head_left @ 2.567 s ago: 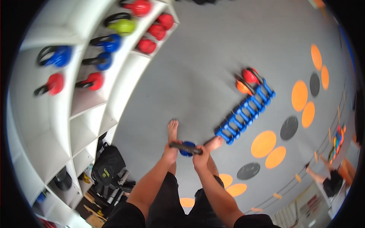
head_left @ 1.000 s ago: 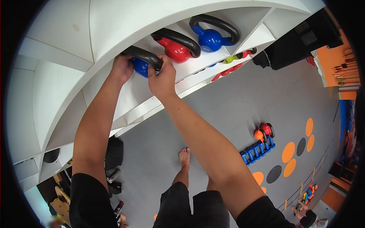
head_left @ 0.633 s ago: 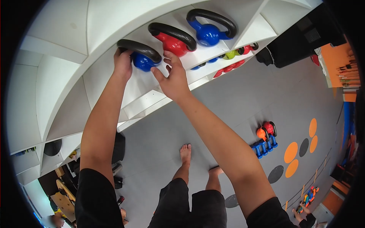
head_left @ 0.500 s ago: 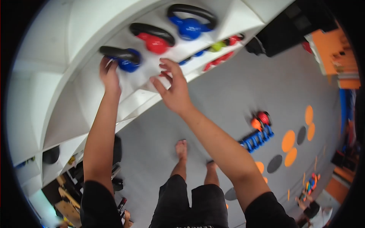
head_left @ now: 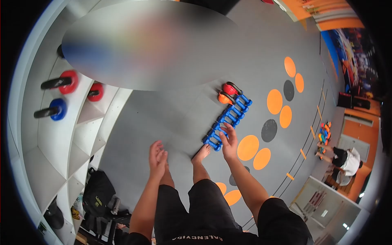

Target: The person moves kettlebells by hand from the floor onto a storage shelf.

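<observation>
My left hand (head_left: 157, 159) is raised over the grey floor with its fingers loosely curved apart, holding nothing. To its right, my right hand (head_left: 229, 141) hangs in front of a row of blue dumbbells (head_left: 232, 115), empty, its fingers apart. At the far end of that row, a red kettlebell (head_left: 230, 88) and an orange kettlebell (head_left: 224, 97) stand on the floor. On the white shelf (head_left: 59, 141) at the left are a blue kettlebell (head_left: 59, 109) and a red kettlebell (head_left: 68, 81), both away from my hands.
A black backpack (head_left: 99, 192) lies by the lower shelves. Orange dots (head_left: 248, 148) and dark dots (head_left: 269, 130) mark the floor. Another person (head_left: 347, 161) is at the far right near colourful weights (head_left: 325, 132). A blurred patch hides the upper left.
The view has turned away from the shelf toward the floor. Both hands have come away from the shelf kettlebells and down over the floor; my left hand no longer reaches to the blue one.
</observation>
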Demonstrator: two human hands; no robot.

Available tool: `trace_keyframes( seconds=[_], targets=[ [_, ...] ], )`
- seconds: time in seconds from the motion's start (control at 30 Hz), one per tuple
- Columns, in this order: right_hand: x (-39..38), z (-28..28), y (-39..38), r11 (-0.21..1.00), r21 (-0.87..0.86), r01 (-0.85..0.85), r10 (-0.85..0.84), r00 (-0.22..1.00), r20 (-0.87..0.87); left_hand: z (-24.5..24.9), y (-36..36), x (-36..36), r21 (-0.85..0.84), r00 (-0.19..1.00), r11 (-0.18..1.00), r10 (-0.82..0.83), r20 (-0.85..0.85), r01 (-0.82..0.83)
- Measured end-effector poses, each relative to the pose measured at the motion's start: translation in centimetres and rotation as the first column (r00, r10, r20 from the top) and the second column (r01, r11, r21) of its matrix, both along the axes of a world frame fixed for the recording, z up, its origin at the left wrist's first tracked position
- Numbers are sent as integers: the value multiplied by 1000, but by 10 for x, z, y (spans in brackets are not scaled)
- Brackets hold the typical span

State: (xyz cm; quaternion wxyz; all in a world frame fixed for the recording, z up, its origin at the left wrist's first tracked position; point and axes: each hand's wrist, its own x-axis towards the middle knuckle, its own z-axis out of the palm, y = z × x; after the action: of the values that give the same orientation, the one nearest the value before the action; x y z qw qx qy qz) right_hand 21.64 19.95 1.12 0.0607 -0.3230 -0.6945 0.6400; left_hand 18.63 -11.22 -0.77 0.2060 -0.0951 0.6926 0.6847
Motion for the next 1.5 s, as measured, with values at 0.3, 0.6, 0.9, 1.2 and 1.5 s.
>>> trace_keyframes(
  seconds=[0.3, 0.6, 0.9, 1.2, 1.5],
  targets=[
    [67, -38, 120, 886, -205, 417, -423, 906, 13, -16, 161, 2, 120, 831, 970, -244, 500, 213],
    [80, -101, 214, 856, -169, 488, -479, 873, 95, -93, 281, -10, -28, 754, 911, -323, 572, 411],
    [55, -221, 266, 844, -48, 534, -503, 820, 272, -193, 370, -78, -120, 606, 662, -580, 544, 740],
    [-22, -412, 283, 828, -61, 558, -553, 829, 85, -371, 441, -160, -68, 822, 837, -512, 250, 543],
    [-76, -483, 269, 563, -319, 763, -815, 576, -62, -461, 491, -163, -38, 796, 796, -600, 78, 604]
  ],
)
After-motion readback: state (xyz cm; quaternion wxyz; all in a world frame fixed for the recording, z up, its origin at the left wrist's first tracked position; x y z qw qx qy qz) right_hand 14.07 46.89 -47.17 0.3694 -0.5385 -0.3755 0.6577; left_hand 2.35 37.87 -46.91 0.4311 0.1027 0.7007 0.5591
